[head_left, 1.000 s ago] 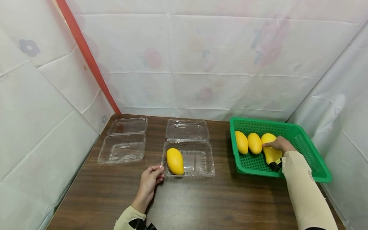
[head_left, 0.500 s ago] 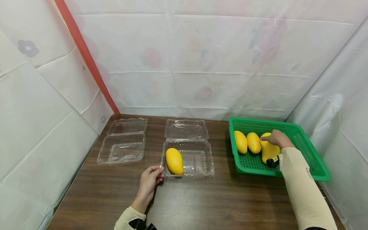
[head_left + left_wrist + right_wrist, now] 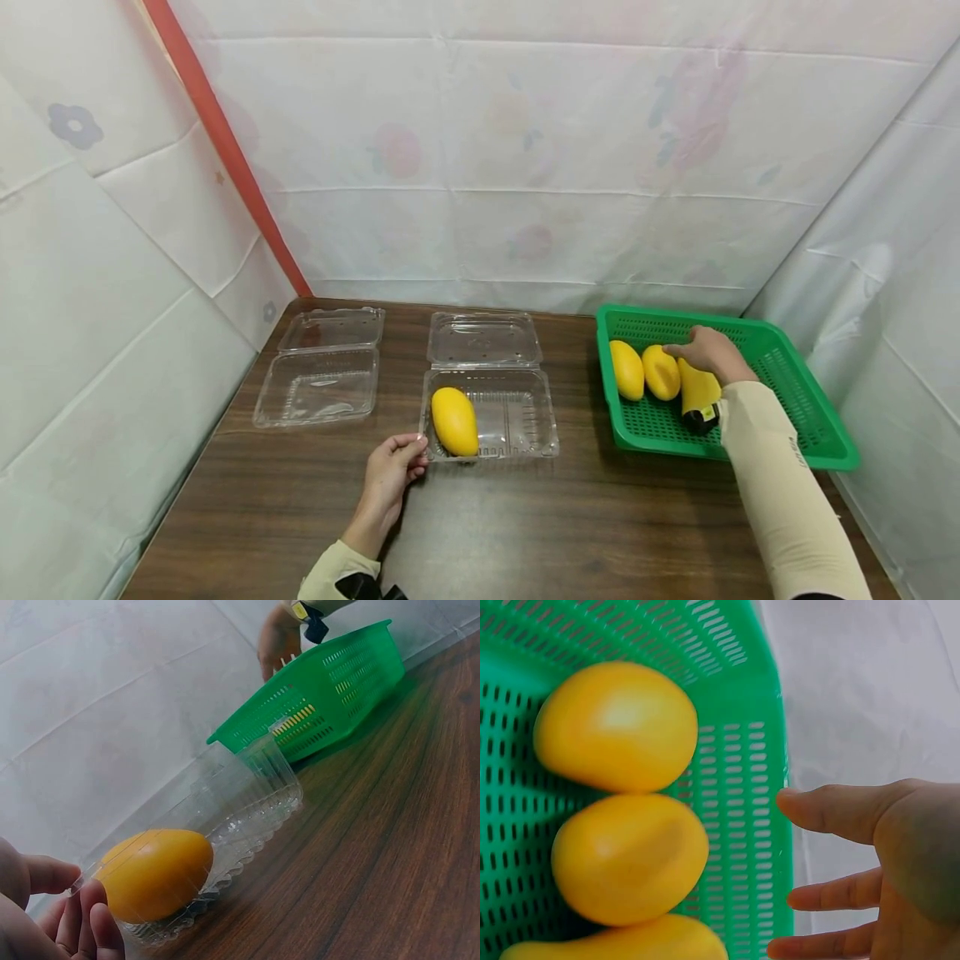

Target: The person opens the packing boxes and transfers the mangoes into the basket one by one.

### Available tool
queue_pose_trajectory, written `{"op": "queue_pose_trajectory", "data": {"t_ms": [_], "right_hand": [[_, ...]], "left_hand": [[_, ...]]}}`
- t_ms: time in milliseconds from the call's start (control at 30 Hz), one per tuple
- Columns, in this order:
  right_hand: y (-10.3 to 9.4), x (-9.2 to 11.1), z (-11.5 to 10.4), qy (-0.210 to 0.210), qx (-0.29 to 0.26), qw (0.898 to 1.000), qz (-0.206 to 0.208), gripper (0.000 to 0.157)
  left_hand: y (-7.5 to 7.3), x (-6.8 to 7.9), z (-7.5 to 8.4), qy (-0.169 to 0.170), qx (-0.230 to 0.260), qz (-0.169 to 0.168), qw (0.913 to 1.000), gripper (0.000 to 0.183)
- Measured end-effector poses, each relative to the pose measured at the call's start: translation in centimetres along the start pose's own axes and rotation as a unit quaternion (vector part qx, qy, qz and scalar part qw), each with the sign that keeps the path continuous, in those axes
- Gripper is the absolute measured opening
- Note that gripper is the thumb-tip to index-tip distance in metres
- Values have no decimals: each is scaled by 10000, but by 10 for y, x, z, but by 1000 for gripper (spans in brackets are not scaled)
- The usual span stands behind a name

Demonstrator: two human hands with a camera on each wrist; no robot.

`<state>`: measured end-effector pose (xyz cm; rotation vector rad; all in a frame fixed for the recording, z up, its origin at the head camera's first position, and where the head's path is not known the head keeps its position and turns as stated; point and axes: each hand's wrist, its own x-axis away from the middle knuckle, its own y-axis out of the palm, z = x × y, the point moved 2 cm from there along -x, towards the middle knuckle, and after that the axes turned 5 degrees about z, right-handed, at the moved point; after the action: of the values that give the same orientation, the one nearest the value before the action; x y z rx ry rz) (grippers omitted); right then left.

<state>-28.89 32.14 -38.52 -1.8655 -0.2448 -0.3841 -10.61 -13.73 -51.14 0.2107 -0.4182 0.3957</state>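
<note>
My left hand (image 3: pixel 388 483) pinches the near left corner of an open clear plastic clamshell box (image 3: pixel 528 417) between thumb and fingers. A yellow mango (image 3: pixel 454 422) lies in the left part of that box. Over the green basket (image 3: pixel 660 313) is my right hand (image 3: pixel 712 354), holding nothing. Its thumb and fingers are extended and spread in the right wrist view, beside the basket's rim there. Inside the basket, a left mango (image 3: pixel 626 370) and a middle mango (image 3: pixel 661 372) show whole. The right hand partly covers a yellow, longer-looking mango (image 3: pixel 697 387) to their right.
A second open clamshell box (image 3: pixel 318 387), with nothing in it, lies on the left of the brown wooden table (image 3: pixel 525 533). White patterned sheets (image 3: pixel 487 167) hang behind and along both sides. A red strip (image 3: pixel 225 142) runs down the back left corner.
My right hand has shifted left and slightly back over the basket, toward the middle mango. The left hand and the box it holds have stayed in place.
</note>
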Motion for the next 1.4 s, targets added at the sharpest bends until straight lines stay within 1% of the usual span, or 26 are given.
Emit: {"op": "queue_pose_trajectory", "data": {"t_ms": [267, 667, 867, 1200, 1400], "right_hand": [[-1, 3, -18, -212, -164, 9995, 137, 86], [2, 5, -37, -537, -378, 9965, 509, 82], [2, 10, -54, -760, -373, 9940, 695, 75], [10, 12, -73, -1008, -396, 9902, 885, 72], [13, 16, -85, -1102, -591, 9884, 865, 71]], "left_hand": [[-1, 0, -1, -8, -8, 29, 10000, 20], [-3, 0, -1, -74, -20, -18, 10000, 21], [-2, 0, 0, -45, 4, -12, 10000, 20], [-1, -1, -1, -14, 12, -12, 10000, 18], [-1, -1, -2, -13, 38, -43, 10000, 18]]}}
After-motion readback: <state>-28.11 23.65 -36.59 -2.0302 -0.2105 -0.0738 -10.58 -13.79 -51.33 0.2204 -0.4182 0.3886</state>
